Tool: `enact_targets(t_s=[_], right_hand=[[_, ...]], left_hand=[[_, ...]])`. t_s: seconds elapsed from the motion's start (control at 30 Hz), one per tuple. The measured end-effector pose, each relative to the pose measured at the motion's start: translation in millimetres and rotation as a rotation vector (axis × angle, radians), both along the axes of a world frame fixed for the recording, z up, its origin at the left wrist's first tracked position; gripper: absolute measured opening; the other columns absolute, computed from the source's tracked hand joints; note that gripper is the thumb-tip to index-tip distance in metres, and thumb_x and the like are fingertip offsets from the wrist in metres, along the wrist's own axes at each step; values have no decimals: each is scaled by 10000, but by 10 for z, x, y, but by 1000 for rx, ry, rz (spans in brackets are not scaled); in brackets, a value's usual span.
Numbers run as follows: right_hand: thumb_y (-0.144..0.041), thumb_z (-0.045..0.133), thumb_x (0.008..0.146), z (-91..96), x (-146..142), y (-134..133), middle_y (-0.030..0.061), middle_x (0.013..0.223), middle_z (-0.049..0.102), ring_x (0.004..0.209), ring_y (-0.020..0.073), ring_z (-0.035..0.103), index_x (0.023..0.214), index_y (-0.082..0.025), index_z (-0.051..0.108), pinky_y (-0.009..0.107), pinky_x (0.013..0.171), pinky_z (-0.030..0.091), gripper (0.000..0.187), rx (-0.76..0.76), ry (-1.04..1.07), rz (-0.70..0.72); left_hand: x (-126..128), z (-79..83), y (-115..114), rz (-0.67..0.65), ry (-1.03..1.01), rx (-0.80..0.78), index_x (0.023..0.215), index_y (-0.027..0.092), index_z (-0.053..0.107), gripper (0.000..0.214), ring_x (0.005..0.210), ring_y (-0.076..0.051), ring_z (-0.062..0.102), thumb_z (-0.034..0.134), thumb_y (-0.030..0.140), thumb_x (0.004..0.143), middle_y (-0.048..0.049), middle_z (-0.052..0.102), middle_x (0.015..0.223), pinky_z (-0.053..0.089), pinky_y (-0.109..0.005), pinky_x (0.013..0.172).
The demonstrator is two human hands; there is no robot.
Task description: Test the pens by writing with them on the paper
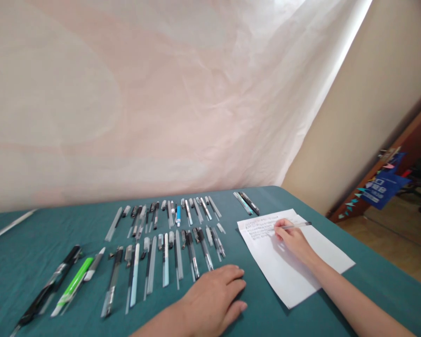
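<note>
In the head view my right hand [290, 238] pinches a slim pen [300, 225], its tip hidden by the fingers. That hand rests on a white sheet of paper [284, 281], whose upper part carries several lines of small dark writing. My left hand [214, 297] lies on the green tablecloth with fingers loosely spread and nothing in it. Just beyond its fingers are the front row of taken-apart pens, among them a clear pen barrel [205, 250] and a white and light blue barrel [135, 276]. Caps and thin tubes lie beside many barrels.
A second row of pen parts, with a bright blue piece [178, 215], lies farther back. Two pens [245, 203] sit apart beyond the paper. At left are a green pen [73, 285] and a black pen [51, 290]. A pale curtain [143, 103] hangs behind the green table [379, 285].
</note>
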State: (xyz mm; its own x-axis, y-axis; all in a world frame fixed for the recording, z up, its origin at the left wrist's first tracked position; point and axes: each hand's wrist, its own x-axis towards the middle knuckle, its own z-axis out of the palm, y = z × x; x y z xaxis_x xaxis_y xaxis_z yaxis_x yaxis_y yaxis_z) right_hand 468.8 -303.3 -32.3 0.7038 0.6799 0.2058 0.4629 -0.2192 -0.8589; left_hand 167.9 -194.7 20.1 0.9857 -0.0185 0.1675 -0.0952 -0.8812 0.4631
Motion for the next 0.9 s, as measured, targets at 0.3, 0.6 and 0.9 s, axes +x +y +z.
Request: enact_targets(t_s=[0.3,0.6,0.9], right_hand=[[-331,473,748,-49,4,-26,-57,474,454,428,95,416,625,-189,465,217,451,331,188,-49,-95,5],[-336,453,757,-72,47,-22,-52,506,461,478,119,443,637,-197,467,236,496,343,184,-115,-251,7],[-330,428,746,-36,39,-23,-48,516,463,508,132,457,632,-201,468,248,528,346,177,-142,-316,-9]], left_hand=[[6,-34,46,110,-75,109,1138,188,526,351,1180,-236,403,387,356,863,-80,536,1204,270,-416,1013],[11,-16,54,131,-63,118,1149,198,521,369,1187,-233,394,380,381,862,-73,536,1204,254,-407,1018],[5,-4,51,136,-55,114,1150,197,517,368,1191,-225,388,379,381,863,-68,530,1214,250,-399,1024]])
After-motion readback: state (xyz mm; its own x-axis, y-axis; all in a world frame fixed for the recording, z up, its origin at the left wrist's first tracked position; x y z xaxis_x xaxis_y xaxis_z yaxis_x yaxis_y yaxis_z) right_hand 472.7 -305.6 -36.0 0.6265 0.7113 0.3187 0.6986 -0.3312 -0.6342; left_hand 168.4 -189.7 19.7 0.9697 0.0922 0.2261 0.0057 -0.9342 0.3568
